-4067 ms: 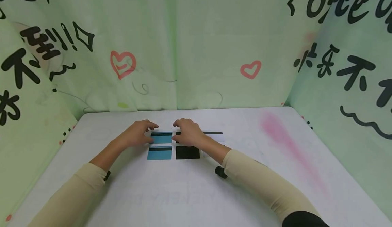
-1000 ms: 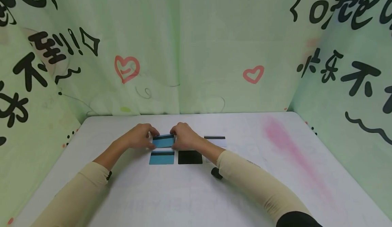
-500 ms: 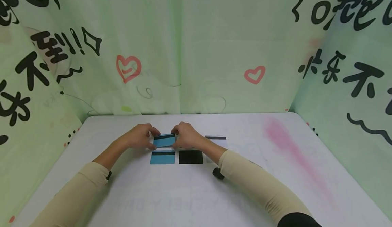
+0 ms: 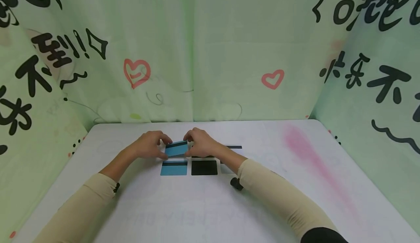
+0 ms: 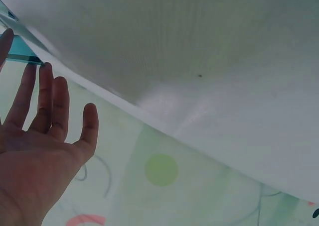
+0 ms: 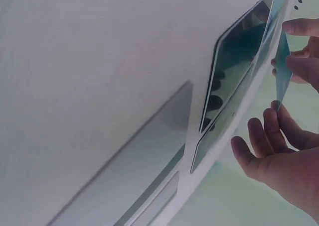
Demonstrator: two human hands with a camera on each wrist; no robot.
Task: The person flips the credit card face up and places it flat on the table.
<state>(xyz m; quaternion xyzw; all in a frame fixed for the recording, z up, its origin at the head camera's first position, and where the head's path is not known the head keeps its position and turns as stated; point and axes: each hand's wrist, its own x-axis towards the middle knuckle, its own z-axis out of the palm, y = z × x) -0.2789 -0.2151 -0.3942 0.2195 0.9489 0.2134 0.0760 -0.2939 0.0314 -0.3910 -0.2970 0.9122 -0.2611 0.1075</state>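
flat blue card (image 4: 174,169) lies in front, black card (image 4: 204,168) at its 3 o'clock. raised blue card (image 4: 176,149) sits past it at 12, tilted, off the table (image 4: 262,199). left hand (image 4: 149,144) pinches its 9 o'clock edge, right hand (image 4: 202,143) its 3. probably light, stiff, slick; grip short edges.

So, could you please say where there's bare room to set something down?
The white table is bare between the left sleeve and right sleeve, nearer than the flat blue striped card and front black card, and around the pink smear. It's crowded where the left hand and right hand hold the tilted blue striped card.
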